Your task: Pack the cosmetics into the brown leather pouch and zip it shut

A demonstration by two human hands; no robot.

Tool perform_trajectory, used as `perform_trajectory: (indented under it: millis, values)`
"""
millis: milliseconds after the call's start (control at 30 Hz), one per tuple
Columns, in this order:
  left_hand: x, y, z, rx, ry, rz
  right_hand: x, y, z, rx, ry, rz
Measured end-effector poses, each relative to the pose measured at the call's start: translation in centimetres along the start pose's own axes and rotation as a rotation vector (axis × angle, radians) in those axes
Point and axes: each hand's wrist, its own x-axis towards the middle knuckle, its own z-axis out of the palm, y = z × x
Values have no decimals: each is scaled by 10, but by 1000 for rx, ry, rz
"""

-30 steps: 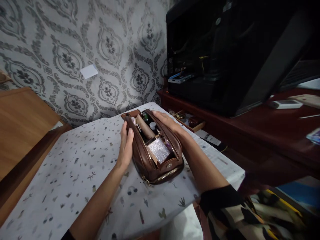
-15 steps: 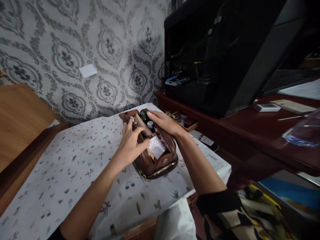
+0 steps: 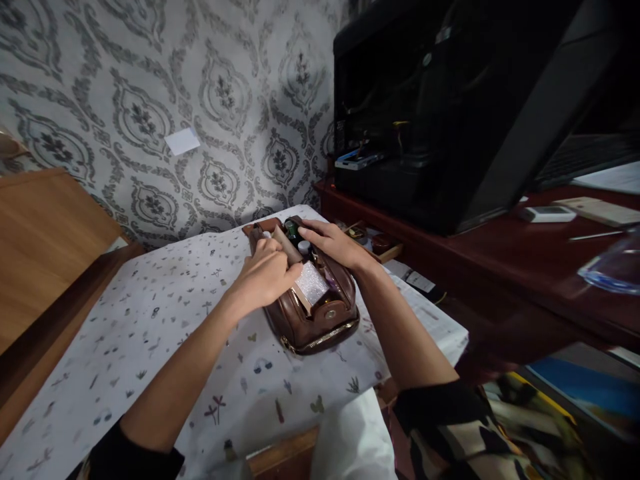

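Observation:
A brown leather bag (image 3: 313,337) with a gold zip lies open on the patterned white cloth. My left hand (image 3: 267,270) is at its left rim, fingers bent over the edge and the thumb beside a glittery silver item (image 3: 311,283) inside. The fingertips are partly hidden. Along the right rim rests my right hand (image 3: 333,243), with fingers curled over the edge and the palm against the side. Between the hands, the bag holds a dark green bottle (image 3: 292,231), a white cap (image 3: 304,247) and a beige piece (image 3: 287,245).
White cloth (image 3: 165,320) covers the surface under the bag. A dark red desk (image 3: 480,260) to the right carries a black computer case (image 3: 400,133). Beside the bag, a small drawer (image 3: 390,253) sticks out with items in it. A wooden panel (image 3: 50,233) stands at left.
My left hand's fingers have bent more and drawn together at the left rim. My right hand stays on the right rim. The view has shifted slightly.

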Motion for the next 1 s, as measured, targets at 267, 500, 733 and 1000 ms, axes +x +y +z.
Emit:
perform_trajectory:
  millis: [267, 500, 733, 1000]
  values:
    - [13, 8, -2, 62, 32, -49, 1, 4, 0, 25, 17, 2]
    - [-17, -6, 22, -245, 340, 80, 1, 6, 1, 44, 27, -21]
    - [-30, -5, 61, -474, 442, 56, -3, -1, 1, 1, 44, 3]
    - [-22, 3, 64, -438, 444, 28, -7, -10, 0, -98, 10, 4]
